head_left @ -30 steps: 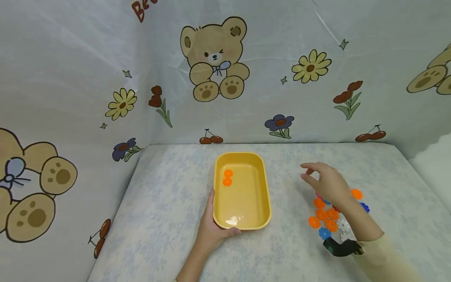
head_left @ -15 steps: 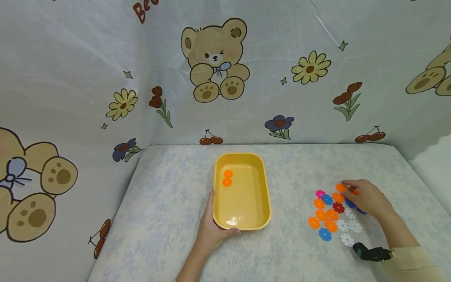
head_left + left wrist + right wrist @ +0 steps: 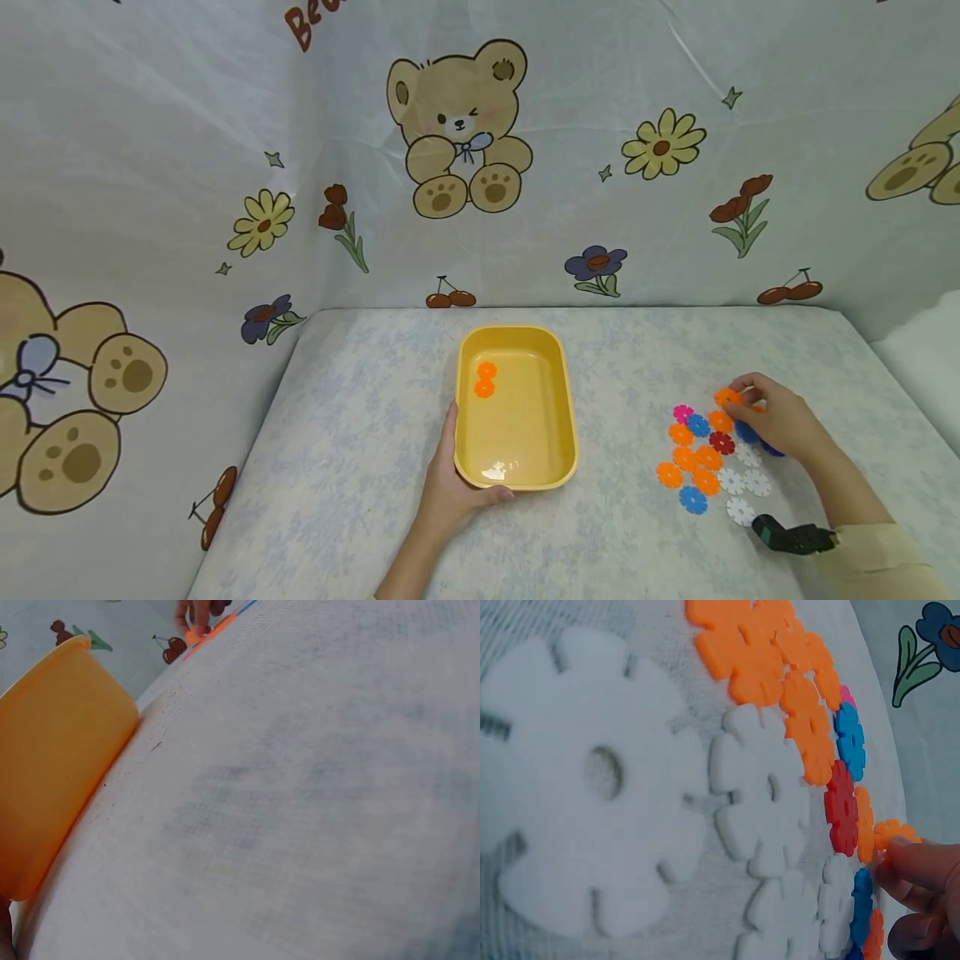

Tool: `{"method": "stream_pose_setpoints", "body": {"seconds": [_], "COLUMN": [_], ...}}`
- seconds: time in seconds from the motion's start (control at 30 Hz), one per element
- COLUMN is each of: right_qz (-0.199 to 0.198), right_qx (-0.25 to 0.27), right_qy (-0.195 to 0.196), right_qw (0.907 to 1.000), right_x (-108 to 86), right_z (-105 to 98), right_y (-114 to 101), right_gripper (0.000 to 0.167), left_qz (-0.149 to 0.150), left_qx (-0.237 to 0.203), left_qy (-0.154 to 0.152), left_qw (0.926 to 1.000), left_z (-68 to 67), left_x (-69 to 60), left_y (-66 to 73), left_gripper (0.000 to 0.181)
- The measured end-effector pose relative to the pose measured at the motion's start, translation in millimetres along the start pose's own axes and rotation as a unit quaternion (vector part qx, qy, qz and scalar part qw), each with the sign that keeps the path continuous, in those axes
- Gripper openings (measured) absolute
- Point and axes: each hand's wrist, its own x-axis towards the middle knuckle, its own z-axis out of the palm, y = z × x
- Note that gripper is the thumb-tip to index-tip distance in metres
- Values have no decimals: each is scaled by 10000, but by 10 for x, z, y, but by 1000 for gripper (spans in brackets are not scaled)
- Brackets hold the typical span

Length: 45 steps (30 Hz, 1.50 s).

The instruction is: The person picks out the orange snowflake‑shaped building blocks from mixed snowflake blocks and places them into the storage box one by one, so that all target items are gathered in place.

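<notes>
My left hand (image 3: pixel 448 490) grips the near left corner of a yellow plastic tray (image 3: pixel 517 450), thumb on its front rim and fingers along its left side. Two orange notched discs (image 3: pixel 486 379), flower-shaped, lie inside the tray toward its far left. On the right, my right hand (image 3: pixel 783 421) pinches an orange notched disc (image 3: pixel 726 397) between thumb and index finger, at the far side of a group of loose discs. In the right wrist view that orange disc (image 3: pixel 892 829) is raised at a tilt. Some blue discs are partly hidden under the hand.
Around the right hand lie more orange discs (image 3: pixel 685 458), several white discs (image 3: pixel 738 511), a red disc (image 3: pixel 722 442), a pink disc (image 3: pixel 682 413) and blue discs (image 3: pixel 693 500). A bear-printed cloth (image 3: pixel 525 250) rises behind the table (image 3: pixel 360 400).
My right hand has moved right and nearer, from beyond the discs to an orange disc, which it now pinches and tilts up. The left hand and tray stay put.
</notes>
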Motion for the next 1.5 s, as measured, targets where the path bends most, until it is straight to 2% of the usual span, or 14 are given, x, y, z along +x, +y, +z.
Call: {"method": "stream_pose_setpoints", "body": {"seconds": [0.2,0.3,0.43,0.7,0.97,1.1,1.23,1.5], "right_qz": [-322,-487,-673,-1298,-1974,-2092,-2151,-1792], "right_qx": [410,690,1181,2169,2295,1971,1482,1015], "right_qy": [163,222,33,-565,-1112,-1193,-1162,-1152], "right_qw": [9985,9962,9907,9659,9466,9503,9583,9718], "right_x": [35,72,118,236,225,234,262,312], "right_z": [41,97,159,414,734,903,1065,1301], "right_y": [-251,-469,-862,-1694,-2413,-2638,-2772,-2873], "right_gripper": [41,41,42,33,24,19,17,12], "left_qz": [-97,-40,54,-3,-101,-214,-188,-220], "left_qx": [1,-8,-7,-27,-133,-55,-46,-7], "left_qy": [-8,-4,6,14,-81,-50,-65,-45], "left_qw": [10000,10000,10000,10000,9998,9997,9998,9997], "left_z": [-1,0,1,0,4,2,0,-7], "left_x": [4,6,3,4,8,4,2,-1], "left_y": [-3,-6,-13,-12,2,1,-5,-19], "left_gripper": [138,137,137,138,135,135,135,136]}}
